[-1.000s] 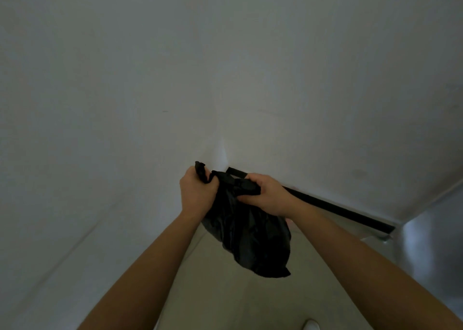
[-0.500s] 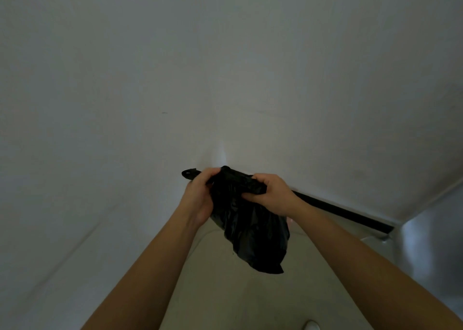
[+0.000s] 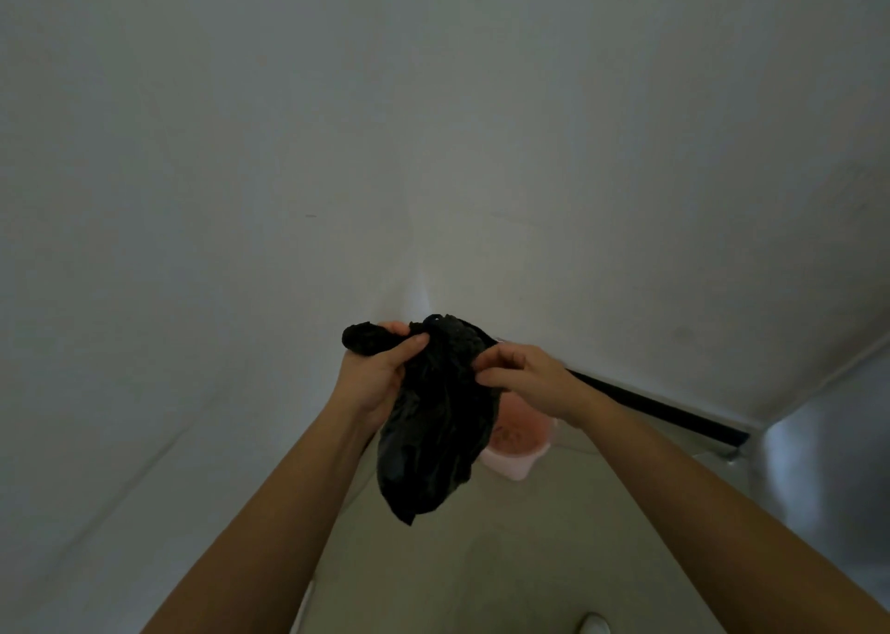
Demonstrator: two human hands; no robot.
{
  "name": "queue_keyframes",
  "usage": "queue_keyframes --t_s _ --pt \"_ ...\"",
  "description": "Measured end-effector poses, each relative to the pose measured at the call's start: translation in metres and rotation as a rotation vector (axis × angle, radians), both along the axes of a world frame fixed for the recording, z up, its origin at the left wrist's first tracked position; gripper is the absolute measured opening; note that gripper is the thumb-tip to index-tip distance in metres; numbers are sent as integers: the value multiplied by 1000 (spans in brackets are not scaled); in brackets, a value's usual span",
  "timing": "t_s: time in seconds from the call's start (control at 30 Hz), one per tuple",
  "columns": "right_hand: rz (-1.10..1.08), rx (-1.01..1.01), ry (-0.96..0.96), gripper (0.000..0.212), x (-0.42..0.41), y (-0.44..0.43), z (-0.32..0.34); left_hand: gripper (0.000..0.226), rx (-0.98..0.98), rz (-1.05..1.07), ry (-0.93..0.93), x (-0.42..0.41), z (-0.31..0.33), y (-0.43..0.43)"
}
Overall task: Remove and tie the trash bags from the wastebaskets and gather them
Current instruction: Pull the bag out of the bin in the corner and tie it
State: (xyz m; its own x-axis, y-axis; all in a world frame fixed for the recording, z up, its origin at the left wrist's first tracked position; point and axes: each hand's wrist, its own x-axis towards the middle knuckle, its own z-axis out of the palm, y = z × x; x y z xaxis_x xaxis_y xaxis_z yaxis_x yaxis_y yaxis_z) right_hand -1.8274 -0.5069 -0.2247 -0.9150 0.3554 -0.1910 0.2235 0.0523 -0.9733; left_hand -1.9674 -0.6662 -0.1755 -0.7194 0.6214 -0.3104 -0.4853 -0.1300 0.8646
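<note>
A small black trash bag [image 3: 433, 440] hangs in front of me over a room corner. My left hand [image 3: 380, 373] grips one gathered end of the bag's top, which sticks out to the left past my fingers. My right hand [image 3: 525, 378] pinches the other part of the top between thumb and fingers. The bag's body droops below both hands. Behind the bag a pink wastebasket [image 3: 520, 445] stands on the floor in the corner, partly hidden by the bag.
White walls meet in a corner straight ahead, with a black baseboard strip [image 3: 650, 407] along the right wall. A grey metallic surface [image 3: 828, 465] stands at the right. Beige floor tiles lie below. A white shoe tip [image 3: 595, 626] shows at the bottom edge.
My left hand has pulled its end of the bag further left and my right hand has shifted its grip on the top. The bag has lifted slightly, uncovering the pink wastebasket.
</note>
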Motion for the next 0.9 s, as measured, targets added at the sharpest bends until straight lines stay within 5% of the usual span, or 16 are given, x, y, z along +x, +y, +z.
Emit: queue_keyframes --t_s 0.17,0.33,0.5,0.67,0.9 --pt "-176 -21 77 19 -9 -4 14 17 -48 -39 117 2 6 -1" --pt "-90 -44 81 28 -13 -8 23 16 -109 -87 230 2 7 -1" --pt "-139 125 112 6 -16 -6 18 16 -158 -114 294 1 6 1" --pt "-62 559 34 7 -13 10 7 16 -192 -7 314 -6 0 -2" --pt "-133 430 -12 8 -3 20 -11 20 -98 34 161 -3 2 0"
